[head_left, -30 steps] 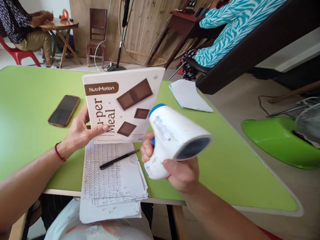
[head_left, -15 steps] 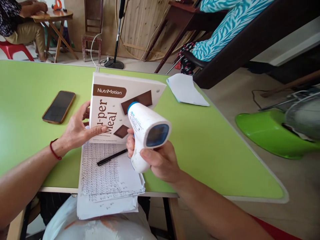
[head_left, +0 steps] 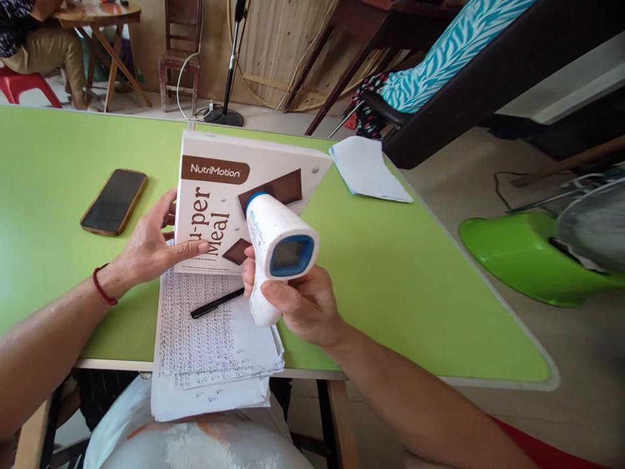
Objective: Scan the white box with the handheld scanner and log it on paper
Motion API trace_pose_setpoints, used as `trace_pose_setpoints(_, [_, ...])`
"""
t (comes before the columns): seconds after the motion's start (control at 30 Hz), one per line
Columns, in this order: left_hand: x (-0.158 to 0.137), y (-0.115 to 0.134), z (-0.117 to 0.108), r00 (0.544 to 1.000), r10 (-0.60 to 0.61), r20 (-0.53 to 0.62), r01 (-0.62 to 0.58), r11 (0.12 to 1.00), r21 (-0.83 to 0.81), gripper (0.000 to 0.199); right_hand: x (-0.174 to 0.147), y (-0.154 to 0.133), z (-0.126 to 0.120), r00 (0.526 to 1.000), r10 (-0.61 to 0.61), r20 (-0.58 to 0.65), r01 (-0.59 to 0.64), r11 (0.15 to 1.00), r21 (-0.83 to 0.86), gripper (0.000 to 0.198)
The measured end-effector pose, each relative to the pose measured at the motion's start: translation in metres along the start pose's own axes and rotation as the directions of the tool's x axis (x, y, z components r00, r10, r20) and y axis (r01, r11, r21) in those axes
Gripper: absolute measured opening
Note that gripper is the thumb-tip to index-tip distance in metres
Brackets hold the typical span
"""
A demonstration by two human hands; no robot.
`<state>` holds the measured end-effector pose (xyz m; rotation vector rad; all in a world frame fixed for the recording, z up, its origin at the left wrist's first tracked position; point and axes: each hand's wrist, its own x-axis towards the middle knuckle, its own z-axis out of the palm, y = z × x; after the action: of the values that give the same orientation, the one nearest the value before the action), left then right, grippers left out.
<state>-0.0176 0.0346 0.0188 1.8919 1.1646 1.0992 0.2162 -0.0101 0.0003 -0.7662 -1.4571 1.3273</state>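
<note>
My left hand (head_left: pixel 156 244) grips the left side of a white box (head_left: pixel 273 156) printed "NutriMotion", thumb on its front and fingers behind. The box is tilted up over the far end of a stack of handwritten sheets (head_left: pixel 195 345). In my right hand (head_left: pixel 305 299) is a white infrared thermometer (head_left: pixel 273 241) with a blue-rimmed screen facing me. Its blue nose is in front of the brown picture on the box; whether they touch I cannot tell. A black pen (head_left: pixel 217 303) lies on the sheets, its right end hidden behind my right hand.
A phone (head_left: pixel 114 202) lies on the green table (head_left: pixel 390 306) at the left. Folded white paper (head_left: pixel 368 169) lies near the table's far right edge. Beyond stand a wooden chair (head_left: pixel 180 65), a stand with a round base (head_left: pixel 224 116) and a seated person (head_left: pixel 46 52). A green plastic object (head_left: pixel 517 257) is at the right.
The thermometer has shifted slightly left and turned, so its screen faces me more squarely. The box leans back a little more. Both hands keep their hold.
</note>
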Motion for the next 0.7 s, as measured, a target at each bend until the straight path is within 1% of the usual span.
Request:
trace_pose_setpoints(0.13, [-0.0002,-0.0008,-0.0014,1.0,-0.011,0.002,0.011,1.0,0.023,0.069,-0.0001,0.0015,-0.0004,1.0,0.006,-0.007,-0.006,1.0,-0.003,0.029])
trace_pose_setpoints(0.3, [-0.0001,0.0,-0.0025,1.0,0.025,0.015,-0.026,0.998,0.064,0.067,-0.0013,0.0036,-0.0015,1.0,0.002,0.0,-0.002,1.0,0.01,0.027])
trace_pose_setpoints(0.47, [0.0004,0.0004,-0.0024,0.999,0.048,0.021,-0.048,0.998,0.033,0.065,-0.0011,0.0051,-0.0023,0.999,-0.045,0.002,0.045,0.999,0.008,0.023])
trace_pose_setpoints(0.6, [0.0004,-0.0021,-0.001,0.999,0.051,-0.014,-0.051,0.999,0.0,0.066,-0.0005,0.0061,-0.0026,0.998,-0.07,0.008,0.069,0.997,0.02,0.023])
trace_pose_setpoints(0.7, [0.0,-0.0038,0.0009,0.997,0.068,-0.028,-0.069,0.996,-0.058,0.07,-0.0004,0.0046,-0.0034,0.993,-0.113,0.02,0.114,0.993,-0.012,0.022])
